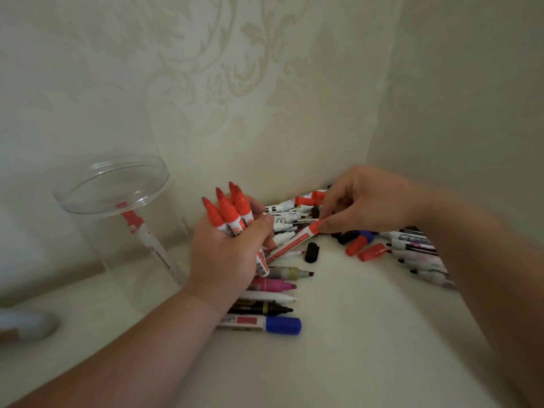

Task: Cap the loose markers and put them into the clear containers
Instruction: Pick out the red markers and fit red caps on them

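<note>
Red markers (228, 213), three of them, stand bunched in the left hand (229, 254), caps up. The fingers are curled tight round their white barrels. The right hand (362, 201) reaches in from the other side and pinches the red end of a slanted marker (290, 244) between thumb and forefinger, the other fingers folded loosely. That marker runs down and leftward until its far end meets the left hand's fingers; whether they grip it too, I cannot tell.

To the left stands the clear container (88, 198), tall and open-topped, with one red-capped marker (138, 231) leaning inside it.

Behind the two hands, against the patterned wall (235, 83), lies a pile (290, 216) of loose markers, mostly white-barrelled. A black cap (312, 252) lies by itself just below the slanted marker, and two red caps (365, 249) lie side by side to its right, under the right hand. More uncapped markers (418, 251) are fanned out beneath the right forearm.

Under the left wrist lies a short row: a grey marker (291, 272) with a chisel tip, a pink marker (273, 285), a white one (270, 296), a black one (265, 308), all uncapped, and nearest me a blue marker (265, 323) with its cap on. Everything rests on a cream surface (353, 334).
</note>
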Available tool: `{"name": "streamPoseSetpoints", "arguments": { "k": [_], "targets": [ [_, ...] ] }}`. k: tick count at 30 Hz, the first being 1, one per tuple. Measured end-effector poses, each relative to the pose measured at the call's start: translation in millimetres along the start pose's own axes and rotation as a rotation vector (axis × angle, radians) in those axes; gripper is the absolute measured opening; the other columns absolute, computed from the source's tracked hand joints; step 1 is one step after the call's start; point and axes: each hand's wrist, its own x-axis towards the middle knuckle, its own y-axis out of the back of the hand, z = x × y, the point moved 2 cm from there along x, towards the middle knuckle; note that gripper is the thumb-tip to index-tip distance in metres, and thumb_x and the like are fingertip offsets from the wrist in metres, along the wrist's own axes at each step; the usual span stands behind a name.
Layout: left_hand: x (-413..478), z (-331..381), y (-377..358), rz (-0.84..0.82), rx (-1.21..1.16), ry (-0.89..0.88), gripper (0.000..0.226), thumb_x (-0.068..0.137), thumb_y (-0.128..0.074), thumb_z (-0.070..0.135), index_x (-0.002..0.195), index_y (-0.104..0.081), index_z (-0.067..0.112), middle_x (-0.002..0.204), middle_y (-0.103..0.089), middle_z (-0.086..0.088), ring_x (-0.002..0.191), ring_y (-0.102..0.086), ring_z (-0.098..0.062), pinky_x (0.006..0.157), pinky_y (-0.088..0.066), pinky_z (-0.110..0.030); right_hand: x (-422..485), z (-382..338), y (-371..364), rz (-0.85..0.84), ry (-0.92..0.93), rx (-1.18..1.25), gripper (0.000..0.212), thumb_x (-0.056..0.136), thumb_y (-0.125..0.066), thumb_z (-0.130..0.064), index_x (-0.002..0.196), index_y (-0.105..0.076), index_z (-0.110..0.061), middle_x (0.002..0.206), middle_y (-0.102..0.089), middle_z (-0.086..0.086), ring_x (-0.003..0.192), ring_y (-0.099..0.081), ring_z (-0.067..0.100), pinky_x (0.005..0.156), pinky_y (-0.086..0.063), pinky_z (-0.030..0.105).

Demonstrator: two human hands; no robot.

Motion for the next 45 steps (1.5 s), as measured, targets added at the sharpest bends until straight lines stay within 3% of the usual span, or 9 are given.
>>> {"name": "streamPoseSetpoints", "arguments": {
  "k": [5,12,18,23,27,31,34,38,45],
  "targets": [
    [26,10,-19,-0.176,-0.148,0.144,0.012,0.078,-0.073,0.003,0.078,-0.071,0.015,0.071,-0.067,-0.015,0.068,-0.068,-0.031,0.07,-0.056,-0.043,-4,9,17,0.067,0.022,0.099,0.009,0.081,-0.083,-0.024,0.081,-0.08,-0.015,0.051,-0.058,-0.008,0.046,-0.046,0.003,0.048,-0.033,0.012],
    [20,-7,-38,-0.297,-0.4,0.274,0.016,0.082,-0.07,0.001,0.097,-0.07,0.005,0.1,-0.075,-0.023,0.096,-0.074,-0.039,0.083,-0.059,-0.046,-4,11,22,0.152,0.052,0.413,0.007,0.081,-0.08,-0.009,0.077,-0.074,-0.007,0.054,-0.058,0.013,0.046,-0.047,0.022,0.048,-0.037,0.029],
    [23,-11,-31,-0.407,-0.221,0.177,0.02,0.084,-0.075,0.019,0.103,-0.078,0.015,0.103,-0.074,-0.021,0.101,-0.071,-0.043,0.095,-0.053,-0.061,-2,-15,17,0.217,0.132,0.608,0.007,0.087,-0.07,0.002,0.081,-0.068,-0.001,0.066,-0.069,0.022,0.052,-0.069,0.027,0.049,-0.055,0.028],
    [27,-5,-26,-0.486,-0.223,0.128,0.022,0.089,-0.069,0.012,0.11,-0.071,0.009,0.098,-0.072,-0.014,0.099,-0.068,-0.037,0.098,-0.05,-0.062,1,-28,0,0.241,0.123,0.631,0.009,0.09,-0.07,-0.001,0.088,-0.066,0.006,0.065,-0.071,0.021,0.057,-0.072,0.03,0.054,-0.061,0.036],
    [32,-5,-10,-0.337,-0.124,0.107,0.022,0.082,-0.079,0.025,0.104,-0.076,0.023,0.092,-0.075,-0.009,0.09,-0.072,-0.032,0.089,-0.055,-0.059,4,-29,-4,0.269,0.161,0.594,0.013,0.09,-0.074,-0.013,0.092,-0.075,0.0,0.071,-0.074,0.015,0.057,-0.069,0.024,0.056,-0.06,0.034],
    [35,-8,3,-0.057,-0.051,0.056,0.022,0.072,-0.08,0.026,0.093,-0.077,0.031,0.078,-0.069,-0.004,0.076,-0.068,-0.027,0.078,-0.057,-0.051,13,-7,-13,0.213,0.049,0.217,0.007,0.087,-0.077,-0.021,0.087,-0.079,-0.015,0.061,-0.07,-0.011,0.049,-0.056,-0.002,0.054,-0.047,0.016],
    [35,-10,7,0.017,0.02,0.026,0.013,0.069,-0.074,0.011,0.076,-0.069,0.021,0.07,-0.061,-0.005,0.068,-0.062,-0.028,0.072,-0.056,-0.051,17,1,-32,0.037,0.019,-0.053,0.009,0.088,-0.071,-0.019,0.09,-0.078,-0.024,0.05,-0.057,-0.025,0.046,-0.051,-0.002,0.048,-0.036,0.009],
    [37,-13,10,0.115,0.051,0.003,0.021,0.067,-0.07,0.004,0.077,-0.054,-0.004,0.07,-0.054,-0.015,0.063,-0.058,-0.027,0.065,-0.055,-0.049,18,-5,-48,-0.127,0.04,-0.075,0.03,0.089,-0.063,-0.016,0.113,-0.074,-0.03,0.051,-0.057,-0.03,0.05,-0.056,-0.006,0.047,-0.038,0.008],
    [30,-3,7,0.26,0.148,-0.081,0.017,0.073,-0.073,0.012,0.08,-0.06,0.005,0.077,-0.063,-0.023,0.075,-0.067,-0.044,0.071,-0.059,-0.06,15,-17,-53,-0.197,0.111,-0.159,0.029,0.091,-0.069,-0.036,0.12,-0.071,-0.035,0.055,-0.049,-0.047,0.059,-0.051,-0.022,0.051,-0.036,0.001]
  ]
}}
